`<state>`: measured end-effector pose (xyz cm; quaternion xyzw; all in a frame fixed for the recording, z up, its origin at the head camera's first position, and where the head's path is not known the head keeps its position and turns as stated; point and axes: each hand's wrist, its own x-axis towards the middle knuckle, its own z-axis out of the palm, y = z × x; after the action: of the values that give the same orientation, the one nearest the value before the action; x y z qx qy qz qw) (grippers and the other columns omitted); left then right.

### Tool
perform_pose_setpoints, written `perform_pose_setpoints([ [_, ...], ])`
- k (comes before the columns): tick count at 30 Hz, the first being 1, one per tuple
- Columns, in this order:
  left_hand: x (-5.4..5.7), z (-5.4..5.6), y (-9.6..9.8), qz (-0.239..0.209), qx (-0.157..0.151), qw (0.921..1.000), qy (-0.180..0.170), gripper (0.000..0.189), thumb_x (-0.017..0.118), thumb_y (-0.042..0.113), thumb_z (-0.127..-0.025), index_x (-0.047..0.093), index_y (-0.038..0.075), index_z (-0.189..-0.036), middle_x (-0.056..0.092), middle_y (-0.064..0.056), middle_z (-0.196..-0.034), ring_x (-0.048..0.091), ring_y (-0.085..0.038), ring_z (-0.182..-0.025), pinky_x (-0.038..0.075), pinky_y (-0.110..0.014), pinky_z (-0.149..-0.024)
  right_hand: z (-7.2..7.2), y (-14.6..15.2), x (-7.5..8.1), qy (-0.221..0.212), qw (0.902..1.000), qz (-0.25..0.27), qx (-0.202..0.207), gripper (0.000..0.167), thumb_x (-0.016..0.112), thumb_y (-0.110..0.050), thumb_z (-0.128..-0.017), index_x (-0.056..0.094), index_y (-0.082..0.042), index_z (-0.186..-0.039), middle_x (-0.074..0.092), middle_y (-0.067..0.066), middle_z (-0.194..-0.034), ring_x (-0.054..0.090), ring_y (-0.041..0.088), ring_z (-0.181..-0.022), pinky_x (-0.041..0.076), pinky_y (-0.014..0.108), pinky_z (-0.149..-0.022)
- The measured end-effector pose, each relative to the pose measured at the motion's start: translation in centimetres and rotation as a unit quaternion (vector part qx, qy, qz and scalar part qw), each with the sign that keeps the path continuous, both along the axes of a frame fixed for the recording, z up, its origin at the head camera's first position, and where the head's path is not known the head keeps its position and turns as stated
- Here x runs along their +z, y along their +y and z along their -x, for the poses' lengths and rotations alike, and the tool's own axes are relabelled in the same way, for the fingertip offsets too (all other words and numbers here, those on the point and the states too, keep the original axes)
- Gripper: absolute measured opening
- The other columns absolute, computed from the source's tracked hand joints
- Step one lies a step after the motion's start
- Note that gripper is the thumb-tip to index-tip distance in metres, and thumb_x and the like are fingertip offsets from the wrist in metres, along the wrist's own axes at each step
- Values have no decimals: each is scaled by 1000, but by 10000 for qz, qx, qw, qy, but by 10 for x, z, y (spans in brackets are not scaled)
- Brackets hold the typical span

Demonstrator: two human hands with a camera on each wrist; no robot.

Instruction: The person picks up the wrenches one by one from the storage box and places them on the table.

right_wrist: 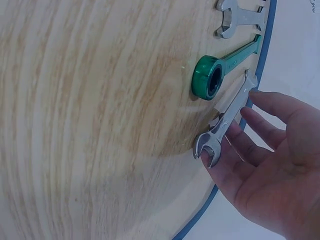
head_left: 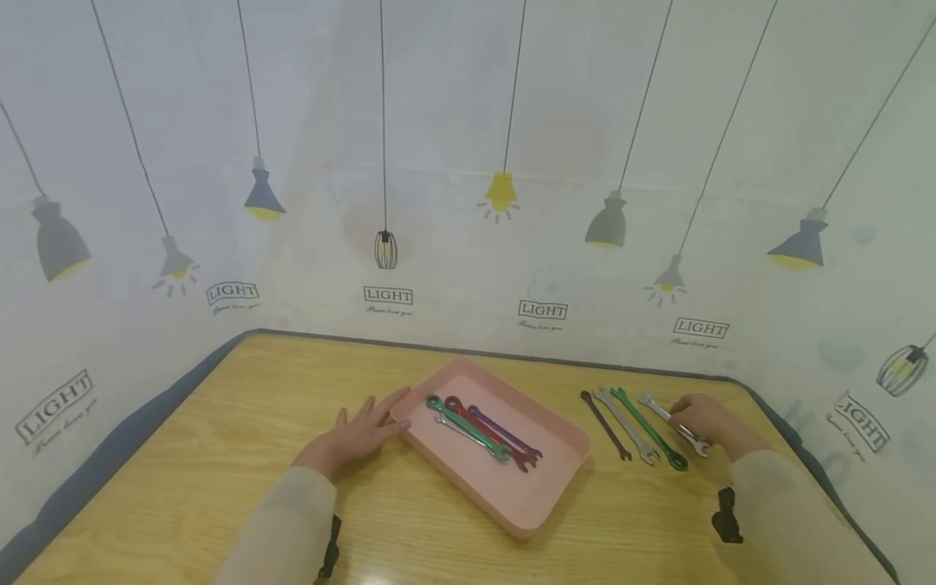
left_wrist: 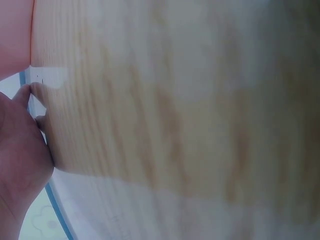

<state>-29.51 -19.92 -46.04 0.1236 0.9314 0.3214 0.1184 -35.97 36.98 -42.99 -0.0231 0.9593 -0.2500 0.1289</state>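
My left hand [head_left: 360, 432] rests at the left end of a pink tray [head_left: 537, 524], fingers spread and touching its rim. In the tray lie a green ratchet wrench [head_left: 464, 424], a red wrench [head_left: 504, 447], a purple wrench [head_left: 504, 431] and a thin silver wrench [head_left: 457, 429]. At the right, my right hand [head_left: 705, 418] holds a silver wrench [right_wrist: 227, 117] by its shank, thumb and fingers on either side; its open end points back toward me. Beside it on the table are a green ratchet wrench [right_wrist: 207, 77], another silver wrench [head_left: 625, 426] and a dark wrench [head_left: 605, 425].
The wooden table [head_left: 219, 471] has a dark blue edge strip [head_left: 146, 422]. Behind it and along the sides stands a pale wall covering [head_left: 453, 97] printed with hanging lamps.
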Motion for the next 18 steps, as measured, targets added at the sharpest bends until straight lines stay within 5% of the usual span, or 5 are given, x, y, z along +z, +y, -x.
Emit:
perform_pose_setpoints([
  [7,5,-2,-1,78,-9,10000,-4,68,36,58,-100,13,30,-158,16,-10,-161,-3,-41,-146,-14,-66,-107,-6,-8,4,-12,9999,-84,125,42,58,-13,-90,53,18,-117,62,20,-98,60,26,-80,54,40,-66],
  [13,4,-2,-1,53,-5,10000,19,68,36,57,-100,14,30,-158,17,-10,-161,-3,-41,-146,-15,-67,-107,-15,-22,17,368,9956,-731,465,39,56,-15,-92,55,16,-115,62,27,-104,60,43,-97,49,56,-85],
  [18,3,-2,0,36,-21,10000,37,67,36,57,-100,14,29,-158,18,-9,-161,-2,-41,-146,-15,-66,-107,-23,-39,29,572,9930,-723,745,39,56,-19,-94,56,13,-118,61,30,-110,60,44,-98,50,54,-82],
])
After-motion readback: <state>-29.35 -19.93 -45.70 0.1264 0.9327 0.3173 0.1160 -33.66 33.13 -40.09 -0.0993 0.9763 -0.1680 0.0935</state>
